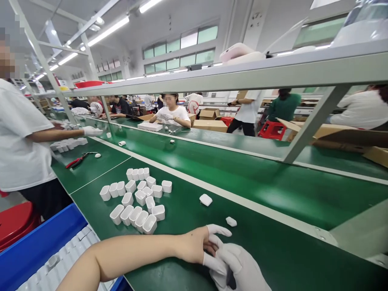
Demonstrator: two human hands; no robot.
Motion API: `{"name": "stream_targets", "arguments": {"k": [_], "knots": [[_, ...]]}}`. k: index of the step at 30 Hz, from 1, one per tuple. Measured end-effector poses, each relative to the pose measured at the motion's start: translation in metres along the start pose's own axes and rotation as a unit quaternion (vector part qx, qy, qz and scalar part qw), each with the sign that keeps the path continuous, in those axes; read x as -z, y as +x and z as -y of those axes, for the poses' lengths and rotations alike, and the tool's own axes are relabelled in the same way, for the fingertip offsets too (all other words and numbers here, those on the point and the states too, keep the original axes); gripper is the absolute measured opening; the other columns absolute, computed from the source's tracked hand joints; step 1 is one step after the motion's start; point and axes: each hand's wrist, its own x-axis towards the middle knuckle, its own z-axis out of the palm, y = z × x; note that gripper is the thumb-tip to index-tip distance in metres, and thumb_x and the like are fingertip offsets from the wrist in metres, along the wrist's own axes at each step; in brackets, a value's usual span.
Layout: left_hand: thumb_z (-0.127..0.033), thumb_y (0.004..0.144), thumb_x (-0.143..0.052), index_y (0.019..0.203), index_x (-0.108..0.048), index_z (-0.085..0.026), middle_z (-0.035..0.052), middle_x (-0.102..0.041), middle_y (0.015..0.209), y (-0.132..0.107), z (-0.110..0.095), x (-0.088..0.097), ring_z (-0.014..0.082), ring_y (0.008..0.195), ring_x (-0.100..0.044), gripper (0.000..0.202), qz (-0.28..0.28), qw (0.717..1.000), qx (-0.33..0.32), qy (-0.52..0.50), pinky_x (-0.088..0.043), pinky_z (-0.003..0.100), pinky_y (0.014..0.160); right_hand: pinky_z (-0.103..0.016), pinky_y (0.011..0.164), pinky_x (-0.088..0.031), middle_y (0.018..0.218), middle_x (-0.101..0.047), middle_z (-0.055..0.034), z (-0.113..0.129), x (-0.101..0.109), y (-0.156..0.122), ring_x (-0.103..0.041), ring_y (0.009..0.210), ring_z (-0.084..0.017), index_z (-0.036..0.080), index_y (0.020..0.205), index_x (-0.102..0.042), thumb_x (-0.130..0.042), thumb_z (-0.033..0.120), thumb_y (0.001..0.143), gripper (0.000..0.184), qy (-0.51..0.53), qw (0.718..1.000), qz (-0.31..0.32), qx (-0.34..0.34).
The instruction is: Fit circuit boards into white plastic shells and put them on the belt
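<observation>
Left hand [200,243]: fingertips pinch the white fabric glove [235,258], seemingly adjusting its fit.
Right hand [244,271]: gloved, curled; grasp unclear.
Open white plastic cases [136,198]: clustered within reach.

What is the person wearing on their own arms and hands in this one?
The left hand has white covers on its fingers only; the forearm shows no sleeve, watch or band. The right hand is fully gloved in plain, unmarked white; its arm is out of frame.

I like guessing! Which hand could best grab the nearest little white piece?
Probably the left hand: its fingers reach almost to the white piece; the gloved right hand sits farther back.
</observation>
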Motion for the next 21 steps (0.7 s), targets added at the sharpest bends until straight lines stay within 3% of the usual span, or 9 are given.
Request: {"name": "stream_targets", "arguments": {"k": [6,10,13,21], "knots": [[-0.030,0.050,-0.093,0.125,-0.049,-0.021,-0.0013,-0.060,0.084,-0.001,-0.005,-0.002,0.0083,0.069,-0.055,0.087,-0.014,0.994,-0.021,-0.104,-0.042,0.023,0.071,-0.032,0.072,-0.058,0.100,-0.061,-0.0104,0.005,0.003,0.002,-0.064,0.090,-0.020,0.018,0.114,-0.050,-0.054,0.021,0.086,0.028,0.037,0.995,-0.071,-0.063],[-0.022,0.046,-0.094,0.126,-0.047,-0.023,-0.0018,-0.062,0.085,-0.003,-0.006,-0.003,0.0084,0.070,-0.056,0.093,0.006,0.997,-0.003,-0.071,-0.041,0.024,0.074,-0.029,0.062,-0.056,0.083,-0.058,-0.0040,0.012,0.005,0.003,-0.062,0.073,-0.016,0.020,0.094,-0.051,-0.052,0.015,0.083,0.012,0.067,0.993,-0.045,-0.081],[-0.016,0.044,-0.094,0.129,-0.045,-0.023,0.0007,-0.064,0.090,-0.005,-0.007,-0.004,0.0116,0.077,-0.058,0.098,0.032,0.999,0.002,-0.037,-0.042,0.029,0.081,-0.027,0.054,-0.052,0.071,-0.052,0.0003,0.017,0.007,0.004,-0.056,0.061,-0.013,0.021,0.081,-0.046,-0.050,0.011,0.078,0.011,0.071,0.993,-0.008,-0.089],[-0.024,0.048,-0.093,0.134,-0.042,-0.022,0.0050,-0.063,0.096,-0.014,-0.016,-0.011,0.0222,0.093,-0.060,0.099,0.063,0.995,-0.017,0.074,-0.042,0.043,0.093,-0.031,0.055,-0.049,0.072,-0.051,-0.0019,0.017,-0.001,-0.002,-0.053,0.064,-0.016,0.021,0.079,-0.041,-0.047,0.011,0.075,0.012,0.042,0.998,0.016,-0.050]]}}
